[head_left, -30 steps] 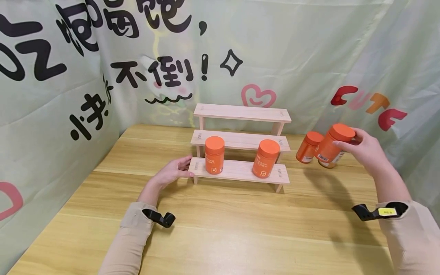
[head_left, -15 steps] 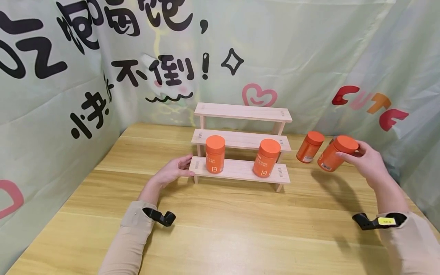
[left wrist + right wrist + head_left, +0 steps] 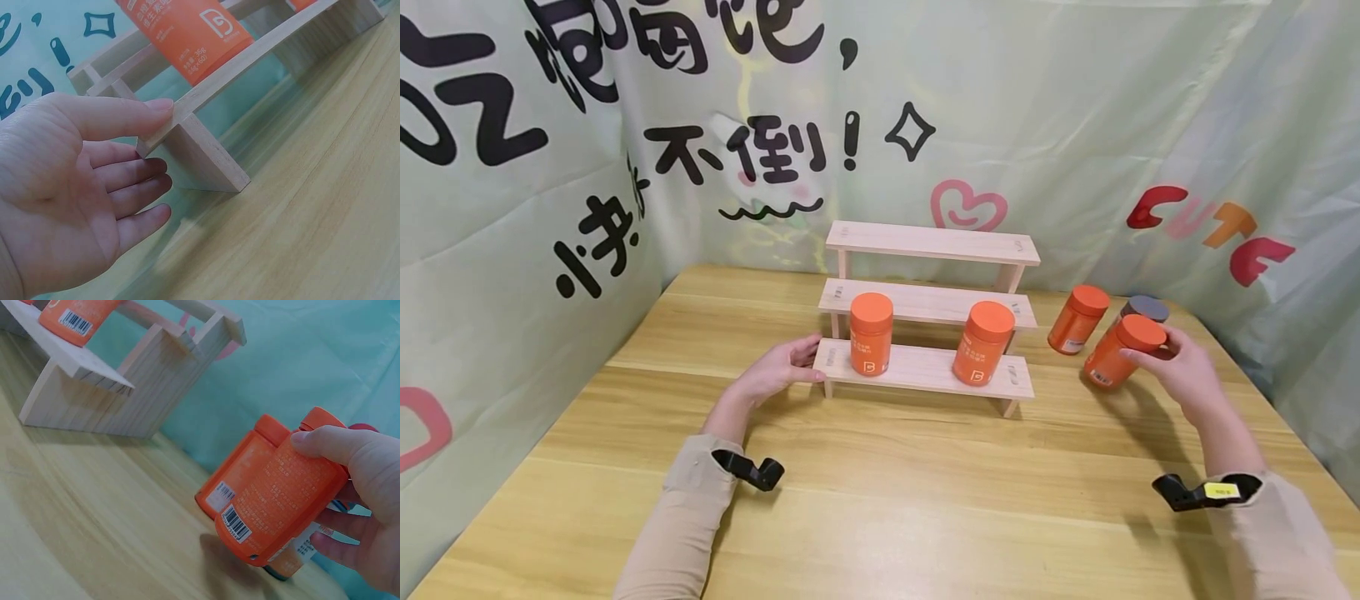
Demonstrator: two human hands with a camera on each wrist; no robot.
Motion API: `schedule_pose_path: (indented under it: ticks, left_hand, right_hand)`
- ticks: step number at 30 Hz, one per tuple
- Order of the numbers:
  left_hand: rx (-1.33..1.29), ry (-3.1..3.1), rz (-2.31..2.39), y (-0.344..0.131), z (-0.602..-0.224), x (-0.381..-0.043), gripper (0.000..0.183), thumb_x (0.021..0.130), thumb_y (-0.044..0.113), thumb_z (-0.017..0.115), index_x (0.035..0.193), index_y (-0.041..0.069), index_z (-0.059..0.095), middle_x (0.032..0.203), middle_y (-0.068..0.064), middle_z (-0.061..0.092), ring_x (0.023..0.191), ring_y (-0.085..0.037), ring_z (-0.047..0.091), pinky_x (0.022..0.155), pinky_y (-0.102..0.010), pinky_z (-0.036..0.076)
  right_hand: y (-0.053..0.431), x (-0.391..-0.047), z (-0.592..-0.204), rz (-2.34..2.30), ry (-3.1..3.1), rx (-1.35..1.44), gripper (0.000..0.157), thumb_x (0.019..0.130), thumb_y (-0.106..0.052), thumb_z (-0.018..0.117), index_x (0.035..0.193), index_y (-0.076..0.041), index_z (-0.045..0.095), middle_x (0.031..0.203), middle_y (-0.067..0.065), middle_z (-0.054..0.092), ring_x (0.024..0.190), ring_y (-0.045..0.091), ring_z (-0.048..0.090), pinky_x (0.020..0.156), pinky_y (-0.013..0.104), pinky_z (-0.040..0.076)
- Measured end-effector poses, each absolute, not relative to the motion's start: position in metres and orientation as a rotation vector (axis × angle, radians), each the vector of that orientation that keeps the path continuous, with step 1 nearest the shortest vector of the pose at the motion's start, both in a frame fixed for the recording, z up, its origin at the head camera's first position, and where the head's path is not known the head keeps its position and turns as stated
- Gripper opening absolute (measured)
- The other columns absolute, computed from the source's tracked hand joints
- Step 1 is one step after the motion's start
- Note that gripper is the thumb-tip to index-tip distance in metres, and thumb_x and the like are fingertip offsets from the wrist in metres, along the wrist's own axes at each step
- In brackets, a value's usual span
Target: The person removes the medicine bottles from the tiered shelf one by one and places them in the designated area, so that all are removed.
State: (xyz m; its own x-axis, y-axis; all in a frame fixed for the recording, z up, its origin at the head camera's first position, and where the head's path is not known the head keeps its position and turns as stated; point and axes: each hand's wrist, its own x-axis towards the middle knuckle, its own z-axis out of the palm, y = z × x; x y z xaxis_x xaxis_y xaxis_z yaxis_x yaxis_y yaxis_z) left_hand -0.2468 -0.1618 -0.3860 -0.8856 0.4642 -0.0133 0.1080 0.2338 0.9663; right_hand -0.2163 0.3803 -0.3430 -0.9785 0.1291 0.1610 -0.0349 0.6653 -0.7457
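My left hand (image 3: 778, 371) holds the left end of the lowest step of a three-tier wooden display stand (image 3: 921, 367). In the left wrist view the thumb lies on the board's edge and the fingers (image 3: 140, 175) sit below and behind it. Two orange vitamin bottles (image 3: 871, 333) with orange lids stand upright on that step, spaced apart. My right hand (image 3: 1183, 375) grips another orange vitamin bottle (image 3: 281, 494) near its lid, thumb in front and fingers behind. That bottle is tilted, close over the table, its shadow beneath it.
Just left of the held bottle a similar orange bottle (image 3: 1078, 321) stands on the wooden table (image 3: 880, 500). Behind it is a bottle with a grey lid (image 3: 1148, 307), partly hidden. The stand's upper two tiers (image 3: 932, 240) rise in front of a printed curtain (image 3: 1060, 125).
My right hand has lowered the held bottle toward the table and shifted it slightly left, uncovering the grey-lidded bottle behind. My left hand has stayed on the stand.
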Motion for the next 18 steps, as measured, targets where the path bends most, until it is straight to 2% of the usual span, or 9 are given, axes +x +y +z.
schedule_pose_path:
  ticks: [4,6,10,13,15,18]
  left_hand:
    - [0.530,2.220,1.691,-0.1621,-0.3868,-0.2468,0.080,0.084,0.006,0.065,0.144,-0.008,0.015,0.149,-0.024,0.018,0.136,-0.037,0.020,0.110,-0.045,0.018]
    - [0.534,2.224,1.686,-0.1625,-0.3866,-0.2468,0.080,0.084,0.006,0.065,0.144,-0.009,0.015,0.149,-0.024,0.018,0.136,-0.037,0.020,0.110,-0.046,0.018]
    - [0.548,2.224,1.685,-0.1631,-0.3866,-0.2470,0.080,0.084,0.006,0.065,0.143,-0.010,0.014,0.148,-0.026,0.018,0.135,-0.039,0.021,0.110,-0.047,0.018]
    - [0.541,2.218,1.692,-0.1629,-0.3863,-0.2468,0.080,0.083,0.005,0.065,0.144,-0.009,0.014,0.148,-0.026,0.018,0.135,-0.039,0.021,0.110,-0.046,0.019]
    - [0.541,2.216,1.693,-0.1625,-0.3863,-0.2466,0.080,0.083,0.005,0.065,0.144,-0.009,0.014,0.148,-0.026,0.018,0.135,-0.039,0.021,0.110,-0.046,0.019]
    - [0.541,2.202,1.704,-0.1617,-0.3863,-0.2464,0.080,0.083,0.003,0.064,0.143,-0.010,0.014,0.148,-0.026,0.018,0.135,-0.039,0.021,0.110,-0.046,0.019]
  right_hand:
    - [0.3805,-0.2169,-0.3463,1.195,-2.700,-0.093,0.078,0.088,-0.034,0.063,0.142,0.008,0.025,0.126,0.024,0.040,0.090,-0.005,0.038,0.068,0.010,0.038]
    - [0.3804,-0.2175,-0.3469,1.187,-2.719,-0.102,0.078,0.088,-0.035,0.062,0.142,0.007,0.024,0.130,0.028,0.038,0.092,-0.002,0.039,0.074,0.017,0.039]
    - [0.3796,-0.2184,-0.3476,1.198,-2.751,-0.106,0.077,0.090,-0.033,0.059,0.143,0.008,0.021,0.135,0.033,0.034,0.101,0.019,0.044,0.088,0.040,0.040]
    - [0.3790,-0.2187,-0.3483,1.233,-2.759,-0.109,0.076,0.092,-0.032,0.056,0.143,0.010,0.018,0.136,0.036,0.030,0.112,0.040,0.037,0.094,0.057,0.033]
    - [0.3790,-0.2189,-0.3489,1.257,-2.756,-0.109,0.077,0.092,-0.031,0.056,0.143,0.011,0.016,0.137,0.038,0.028,0.116,0.047,0.032,0.096,0.062,0.029]
    - [0.3792,-0.2191,-0.3496,1.271,-2.755,-0.108,0.077,0.092,-0.031,0.056,0.142,0.011,0.016,0.137,0.038,0.028,0.117,0.049,0.030,0.096,0.063,0.027]
